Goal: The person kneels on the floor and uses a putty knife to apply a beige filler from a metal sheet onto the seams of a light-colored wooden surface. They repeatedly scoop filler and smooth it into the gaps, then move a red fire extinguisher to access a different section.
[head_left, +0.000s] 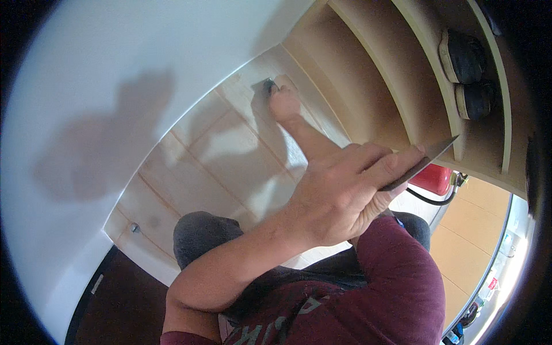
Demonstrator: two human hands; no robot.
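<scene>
My left hand [339,195] crosses the foreground with its fingers closed round a thin tool [440,152]. This tool has a pointed metal blade and a dark edge or handle, partly covered by the fingers; its exact kind is unclear. Stretched out farther ahead, my right hand [286,102] is closed on a small dark tool [267,86], held low at the pale tiled floor [213,132] by the shelf corner. A flat grey part seems to reach from it toward the white wall. The left hand hides part of my right forearm.
On the right, a wooden shelf unit [397,75] holds dark shoes [463,57]. A red fire extinguisher [432,178] with a black hose stands below it. The white wall [115,69] bounds the floor on the left. A small metal stub [135,227] rises near a dark mat [126,299].
</scene>
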